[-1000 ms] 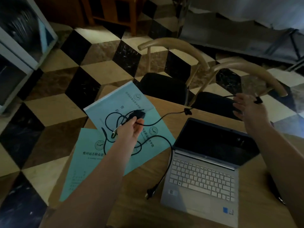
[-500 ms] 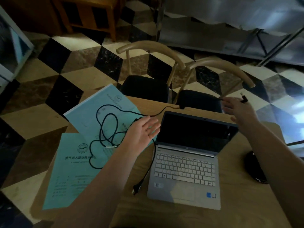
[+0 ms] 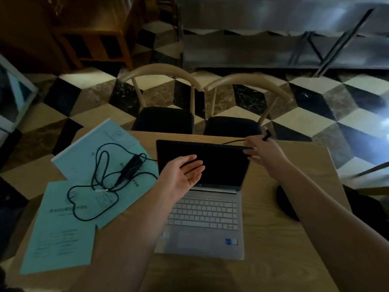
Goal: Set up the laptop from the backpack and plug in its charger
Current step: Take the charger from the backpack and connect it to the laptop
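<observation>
A silver laptop (image 3: 205, 213) stands open on the wooden table (image 3: 284, 249), its screen dark. The black charger brick (image 3: 131, 166) lies with its coiled cable (image 3: 92, 186) on teal booklets to the laptop's left. My left hand (image 3: 183, 175) hovers with fingers straight in front of the screen's lower left, holding nothing. My right hand (image 3: 264, 151) is at the lid's top right corner and pinches the charger's plug end (image 3: 267, 134), whose thin cable runs behind the lid.
Teal booklets (image 3: 61, 234) cover the table's left side. A black round object (image 3: 286, 204) lies right of the laptop, partly behind my right forearm. Two chairs (image 3: 164, 119) stand at the far edge. A dark bag (image 3: 362, 205) sits beyond the table's right edge.
My left hand has let go of the charger brick and moved right, in front of the screen. The brick and cable now lie on the booklets. My right hand still holds the plug end.
</observation>
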